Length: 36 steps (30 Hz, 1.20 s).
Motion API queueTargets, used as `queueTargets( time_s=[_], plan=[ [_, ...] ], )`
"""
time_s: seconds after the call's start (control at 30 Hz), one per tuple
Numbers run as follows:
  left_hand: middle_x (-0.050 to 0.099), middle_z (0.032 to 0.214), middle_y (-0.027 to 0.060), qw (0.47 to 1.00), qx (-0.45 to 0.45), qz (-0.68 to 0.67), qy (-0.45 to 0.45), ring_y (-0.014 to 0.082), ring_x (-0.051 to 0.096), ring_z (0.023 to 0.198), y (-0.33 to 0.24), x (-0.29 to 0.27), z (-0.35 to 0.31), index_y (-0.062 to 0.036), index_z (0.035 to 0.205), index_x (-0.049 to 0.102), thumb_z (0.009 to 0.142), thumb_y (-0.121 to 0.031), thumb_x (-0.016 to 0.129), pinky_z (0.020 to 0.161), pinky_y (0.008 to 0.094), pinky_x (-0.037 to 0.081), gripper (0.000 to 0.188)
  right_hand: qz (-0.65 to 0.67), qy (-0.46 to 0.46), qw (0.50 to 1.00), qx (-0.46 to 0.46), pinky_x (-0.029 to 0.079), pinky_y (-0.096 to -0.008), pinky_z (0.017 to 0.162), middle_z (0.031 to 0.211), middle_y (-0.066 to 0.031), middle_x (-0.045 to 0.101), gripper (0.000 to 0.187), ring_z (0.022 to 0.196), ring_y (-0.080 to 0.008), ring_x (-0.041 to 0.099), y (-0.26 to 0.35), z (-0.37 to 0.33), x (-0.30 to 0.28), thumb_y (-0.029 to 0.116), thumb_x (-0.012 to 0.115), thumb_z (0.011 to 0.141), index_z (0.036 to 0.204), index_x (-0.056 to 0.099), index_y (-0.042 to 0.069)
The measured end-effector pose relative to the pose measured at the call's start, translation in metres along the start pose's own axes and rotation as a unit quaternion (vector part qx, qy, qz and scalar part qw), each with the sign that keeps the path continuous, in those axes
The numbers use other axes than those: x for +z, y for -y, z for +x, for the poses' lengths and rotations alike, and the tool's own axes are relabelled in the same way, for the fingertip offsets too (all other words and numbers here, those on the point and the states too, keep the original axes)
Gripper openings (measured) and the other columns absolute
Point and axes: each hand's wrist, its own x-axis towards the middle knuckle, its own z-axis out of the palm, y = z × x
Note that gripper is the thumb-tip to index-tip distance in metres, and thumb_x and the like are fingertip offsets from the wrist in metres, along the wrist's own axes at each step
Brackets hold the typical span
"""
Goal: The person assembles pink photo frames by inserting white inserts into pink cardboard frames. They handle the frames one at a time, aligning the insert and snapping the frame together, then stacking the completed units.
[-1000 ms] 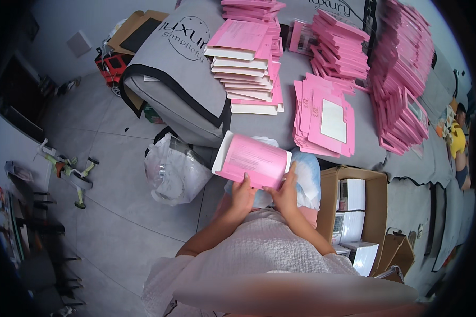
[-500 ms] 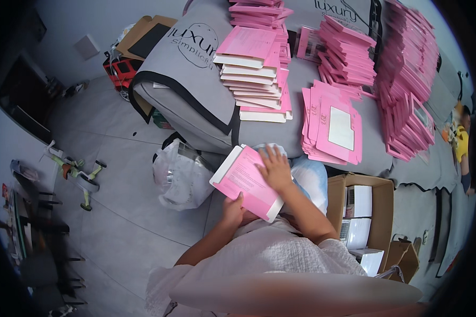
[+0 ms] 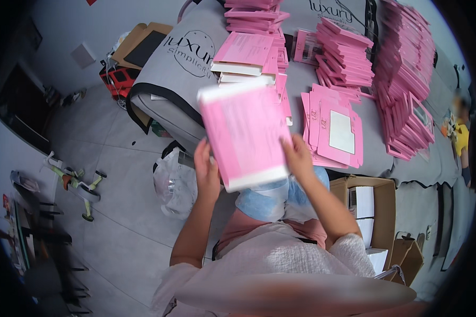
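Note:
Between both hands I hold a pink cardboard box (image 3: 246,134), flat, with white flaps at its two ends and blurred by motion. My left hand (image 3: 206,171) grips its lower left side, the thumb on top. At the right edge my right hand (image 3: 297,158) has its fingers closed on the box. Just beyond is a stack of similar pink boxes (image 3: 243,50) with white open ends, partly hidden behind the held one. Flat pink sleeves (image 3: 318,121) with cut-out windows lie fanned to its right.
Tall piles of pink boxes (image 3: 344,53) stand on the grey sofa (image 3: 166,105). A large cardboard carton (image 3: 383,211) with white boxes is by my right knee. On the floor at left are a plastic bag (image 3: 172,185) and a child's bike (image 3: 82,185). Another person (image 3: 461,140) is far right.
The pink box has been lifted from my lap and moved forward toward the stack. My right hand has shifted from resting on its face to gripping its right edge; my left has risen too.

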Motion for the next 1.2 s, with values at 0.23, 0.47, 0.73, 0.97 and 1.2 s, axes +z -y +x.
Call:
queueTargets(
  time_s=[0.23, 0.47, 0.73, 0.97, 1.2],
  plan=[
    [0.023, 0.144, 0.0164, 0.993, 0.092, 0.034, 0.061, 0.0303, 0.038, 0.128, -0.017, 0.057, 0.070, -0.0042, 0.136, 0.024, 0.099, -0.016, 0.037, 0.099, 0.0448, 0.041, 0.041, -0.061, -0.118, 0.990, 0.041, 0.048, -0.0413, 0.079, 0.092, -0.0239, 0.063, 0.063, 0.088, -0.0366, 0.063, 0.041, 0.199, 0.006, 0.049, 0.053, 0.087, 0.117, 0.049, -0.007],
    [0.043, 0.135, 0.0138, 0.986, -0.087, 0.063, 0.127, 0.0260, 0.045, 0.124, 0.046, 0.038, 0.054, -0.0006, 0.130, 0.039, 0.101, -0.025, 0.035, 0.102, 0.0407, 0.038, 0.038, -0.263, -0.131, 0.950, -0.105, 0.035, -0.0435, 0.101, 0.126, -0.0267, 0.046, 0.063, 0.120, -0.0380, 0.042, 0.006, 0.139, -0.052, 0.042, 0.056, 0.086, 0.128, 0.043, -0.003],
    [0.033, 0.145, 0.0138, 0.897, -0.351, 0.069, 0.259, 0.0224, 0.033, 0.133, 0.127, 0.113, 0.059, -0.0003, 0.141, 0.030, 0.095, -0.044, 0.045, 0.109, 0.0375, 0.027, 0.065, -0.305, -0.032, 0.843, 0.443, 0.051, -0.0405, 0.072, 0.096, -0.0177, 0.063, 0.082, 0.082, -0.0307, 0.062, -0.131, 0.070, -0.290, 0.069, 0.044, 0.083, 0.111, 0.056, -0.007],
    [0.040, 0.139, 0.0125, 0.869, -0.431, -0.145, 0.197, 0.0240, 0.043, 0.125, 0.202, 0.206, 0.090, -0.0035, 0.143, 0.022, 0.094, -0.030, 0.051, 0.102, 0.0342, 0.036, 0.063, -0.110, 0.040, 0.938, 0.325, 0.053, -0.0347, 0.065, 0.105, -0.0193, 0.060, 0.086, 0.082, -0.0228, 0.063, -0.131, 0.079, -0.246, 0.060, 0.062, 0.078, 0.124, 0.044, -0.010],
    [0.044, 0.135, 0.0106, 0.905, -0.387, -0.019, 0.177, 0.0228, 0.047, 0.119, 0.180, 0.218, 0.056, -0.0094, 0.143, 0.024, 0.091, 0.000, 0.047, 0.098, 0.0339, 0.041, 0.057, -0.074, -0.088, 0.945, 0.307, 0.051, -0.0365, 0.078, 0.114, -0.0232, 0.056, 0.089, 0.097, -0.0254, 0.060, -0.135, 0.052, -0.236, 0.048, 0.073, 0.074, 0.131, 0.034, -0.008]
  ],
)
